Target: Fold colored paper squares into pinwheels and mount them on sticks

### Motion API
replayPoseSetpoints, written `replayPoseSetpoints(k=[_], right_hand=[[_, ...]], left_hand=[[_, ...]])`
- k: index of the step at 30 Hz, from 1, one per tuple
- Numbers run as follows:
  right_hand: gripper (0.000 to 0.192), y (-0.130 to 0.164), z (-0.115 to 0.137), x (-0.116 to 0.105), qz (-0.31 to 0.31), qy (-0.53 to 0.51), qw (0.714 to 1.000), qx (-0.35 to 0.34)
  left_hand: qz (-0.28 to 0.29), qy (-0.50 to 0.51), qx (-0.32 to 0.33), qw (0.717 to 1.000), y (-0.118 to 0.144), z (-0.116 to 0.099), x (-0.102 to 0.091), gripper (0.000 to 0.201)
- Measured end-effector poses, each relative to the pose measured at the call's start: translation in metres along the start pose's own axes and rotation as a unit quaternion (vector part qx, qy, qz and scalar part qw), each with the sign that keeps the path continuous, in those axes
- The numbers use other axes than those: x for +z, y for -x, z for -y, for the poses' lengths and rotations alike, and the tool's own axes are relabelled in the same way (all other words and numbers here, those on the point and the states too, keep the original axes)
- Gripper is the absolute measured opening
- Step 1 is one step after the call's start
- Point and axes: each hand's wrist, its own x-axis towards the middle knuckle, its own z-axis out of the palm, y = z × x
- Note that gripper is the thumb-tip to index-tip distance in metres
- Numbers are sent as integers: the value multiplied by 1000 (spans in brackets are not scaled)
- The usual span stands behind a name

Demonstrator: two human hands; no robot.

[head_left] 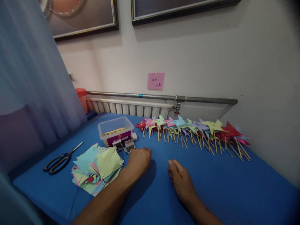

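The left hand [138,161] rests knuckles-up on the blue table [211,184], fingers curled under so that their spread cannot be told; it holds nothing that shows. The right hand [179,178] lies flat just beside it, fingers together and pointing away, also empty. Nearest the left fingertips sit two small open boxes of pins [125,146], touching the front of a clear tub [116,130] with sticks in it. Beside the left wrist lies a loose stack of paper squares [97,168], and beyond that, toward the table's left edge, black scissors [61,160]. Along the far edge, under the wall pipe [161,97], a row of finished pinwheels [194,132] runs toward the right corner. The likeliest slip is the left forearm brushing the stack, which would probably fan the sheets over the near-left corner; a careless forward reach could also tip the pin boxes and scatter them. Open room lies in front of and to the right of the right hand, a broad bare stretch up to the near and right edges.
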Motion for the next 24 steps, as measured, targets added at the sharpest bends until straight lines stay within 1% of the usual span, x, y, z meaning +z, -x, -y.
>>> replayPoseSetpoints(k=[2, 4, 5, 7, 9, 12, 15, 16, 18, 19, 21, 23, 24], right_hand=[[45, 2, 2, -1, -10, 20, 999, -24], [43, 4, 4, -1, -19, 54, 997, -58], [43, 4, 5, -1, -19, 71, 994, -76], [41, 4, 6, 1, -14, 94, 991, -99], [41, 2, 4, 4, -10, 98, 990, -103], [41, -3, -2, 8, -18, 87, 993, -82], [41, -7, -6, 10, -13, 69, 996, -56], [41, -8, -7, 10, -8, 63, 997, -52], [41, -8, -7, 10, 1, 57, 997, -46], [41, -7, -6, 9, 5, 58, 997, -43], [42, -6, -5, 9, 8, 63, 997, -40], [42, -6, -5, 10, 8, 71, 997, -38], [42, -6, -5, 10, 8, 73, 997, -39]], left_hand=[[11, 1, 9, 1000, -1, -5, 6, 29], [43, 9, 37, 998, 1, -15, 16, 28], [44, 16, 49, 998, 3, -20, 20, 29], [50, 33, 95, 994, 7, -29, 26, 28], [47, 43, 124, 990, 10, -32, 28, 27], [49, 27, 115, 992, 11, -29, 21, 27], [74, -10, 102, 992, 12, -23, 5, 27], [75, -20, 98, 992, 13, -20, -1, 27], [47, -31, 74, 996, 22, -12, -10, 27], [16, -29, 58, 998, 29, -6, -13, 27], [-61, -27, 2, 998, 48, 10, -14, 26], [-166, -41, -58, 983, 72, 31, -10, 25], [-215, -48, -74, 973, 84, 43, -7, 22]])
